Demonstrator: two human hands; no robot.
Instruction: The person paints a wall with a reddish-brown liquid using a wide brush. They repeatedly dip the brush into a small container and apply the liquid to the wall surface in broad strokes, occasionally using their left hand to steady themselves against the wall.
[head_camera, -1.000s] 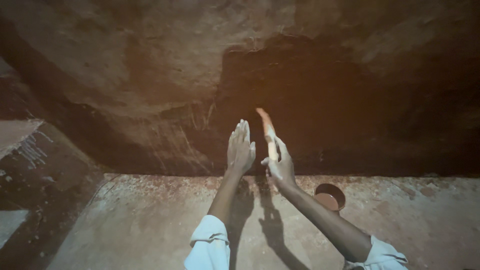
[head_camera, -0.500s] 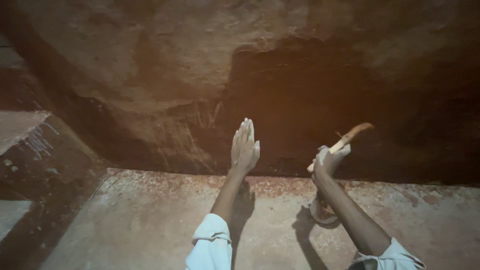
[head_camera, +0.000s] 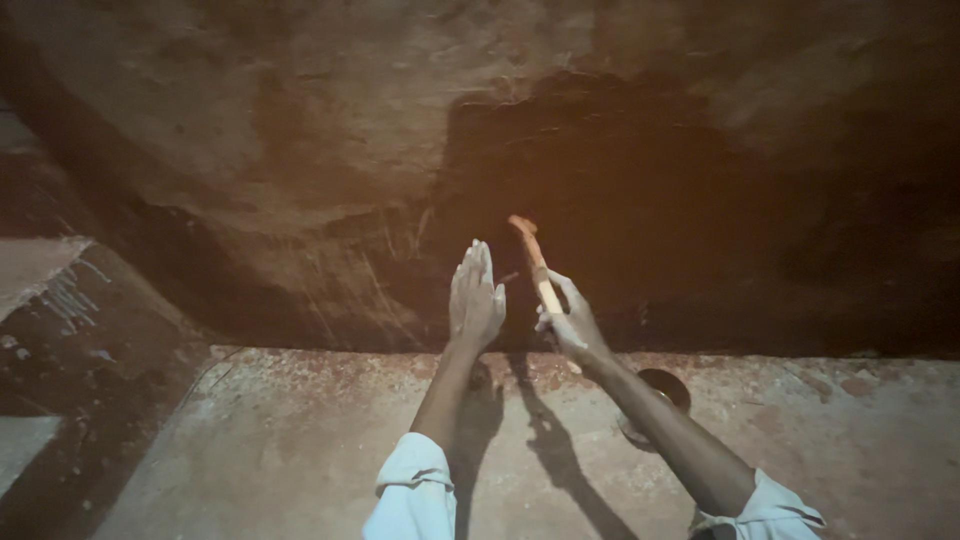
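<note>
Clearly, each hand has its own job at the wall.
Left hand (head_camera: 476, 300): flat and open, fingers together and pointing up, palm pressed on the dark earthen wall (head_camera: 300, 150), seemingly to brace the body; it holds nothing.
Right hand (head_camera: 570, 322): grip closed around the lower end of a wooden handle (head_camera: 534, 262), so the free end points up at the wall.
Handle: tilted slightly left, just beside the left hand, its tip at the darker patch.
Bowl (head_camera: 664, 388): on the pale concrete floor (head_camera: 250, 450), partly hidden under the right forearm, within easy reach.
</note>
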